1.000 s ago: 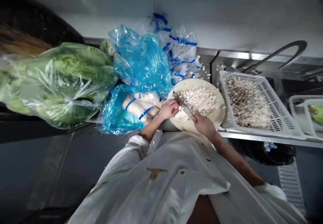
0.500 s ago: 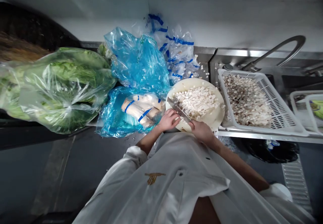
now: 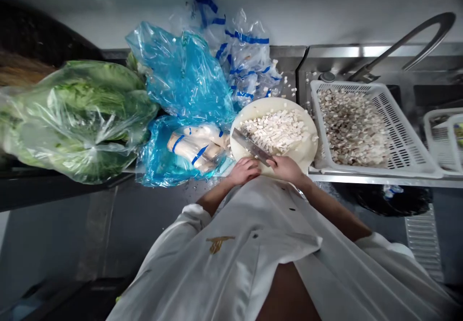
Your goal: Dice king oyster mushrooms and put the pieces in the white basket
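Observation:
My right hand (image 3: 288, 169) is closed around the handle of a broad-bladed kitchen knife (image 3: 254, 148). The blade slants up and left over a round, pale cutting board (image 3: 307, 154). Beyond the blade lies a heap of diced white mushroom (image 3: 278, 130). My left hand (image 3: 246, 170) rests at the board's near left edge, fingers bent and pressed together; whatever is under them is hidden. Just left of the board, an open blue plastic bag (image 3: 154, 167) holds several whole king oyster mushrooms (image 3: 197, 150) in clear wrap with blue stripes.
To the right, a white perforated basket (image 3: 405, 142) full of diced mushroom sits under a curved faucet (image 3: 401, 46). Bagged leafy greens (image 3: 90, 113) stand at left. Crumpled blue plastic (image 3: 188, 77) and clear wrappers (image 3: 249, 56) lie behind. A black-lined bin (image 3: 398, 203) is below.
The knife has moved away from my left fingers, toward the diced heap. My left hand stays at the board's near edge. The whole view has shifted slightly.

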`<state>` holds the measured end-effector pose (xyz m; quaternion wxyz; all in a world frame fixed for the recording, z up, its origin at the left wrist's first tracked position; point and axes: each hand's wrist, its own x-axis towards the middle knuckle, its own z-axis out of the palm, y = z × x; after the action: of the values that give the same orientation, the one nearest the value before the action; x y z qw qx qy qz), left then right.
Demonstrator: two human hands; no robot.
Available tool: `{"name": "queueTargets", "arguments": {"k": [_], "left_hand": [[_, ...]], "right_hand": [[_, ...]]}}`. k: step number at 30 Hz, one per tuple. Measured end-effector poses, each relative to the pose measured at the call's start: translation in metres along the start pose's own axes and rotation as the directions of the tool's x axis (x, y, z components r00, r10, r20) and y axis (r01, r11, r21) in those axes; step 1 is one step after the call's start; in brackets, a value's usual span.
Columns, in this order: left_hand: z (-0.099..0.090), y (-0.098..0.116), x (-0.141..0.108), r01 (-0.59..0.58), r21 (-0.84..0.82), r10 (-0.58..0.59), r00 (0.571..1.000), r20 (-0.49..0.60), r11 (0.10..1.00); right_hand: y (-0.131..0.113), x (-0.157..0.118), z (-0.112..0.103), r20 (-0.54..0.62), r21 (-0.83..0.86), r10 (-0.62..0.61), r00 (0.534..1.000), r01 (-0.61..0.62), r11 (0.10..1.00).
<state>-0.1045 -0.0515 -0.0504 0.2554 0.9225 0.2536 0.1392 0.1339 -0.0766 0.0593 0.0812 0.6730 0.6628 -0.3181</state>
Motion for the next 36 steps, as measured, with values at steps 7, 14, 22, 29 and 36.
{"name": "queueTargets", "arguments": {"k": [7,14,22,29,36], "left_hand": [[0.016,0.016,0.019,0.286,0.028,-0.258,0.898,-0.356,0.958],[0.004,0.009,-0.003,0.178,0.008,-0.173,0.964,-0.204,0.984],[-0.023,-0.003,0.032,0.219,0.083,-0.202,0.962,-0.183,0.972],[-0.01,0.021,0.099,0.161,0.068,-0.143,0.966,-0.218,0.985],[0.013,0.052,0.131,0.189,0.002,-0.18,0.94,-0.291,0.982]], "right_hand": [[0.014,-0.022,-0.016,-0.079,-0.073,0.049,0.996,-0.055,0.996],[-0.004,-0.031,0.006,0.019,-0.026,0.057,0.998,-0.056,0.998],[0.05,-0.07,-0.011,-0.354,0.19,0.352,0.866,-0.302,0.934],[0.094,-0.083,-0.011,-0.264,0.138,0.683,0.681,-0.674,0.726],[0.052,-0.084,0.035,-0.182,0.126,0.585,0.791,-0.571,0.811]]}}
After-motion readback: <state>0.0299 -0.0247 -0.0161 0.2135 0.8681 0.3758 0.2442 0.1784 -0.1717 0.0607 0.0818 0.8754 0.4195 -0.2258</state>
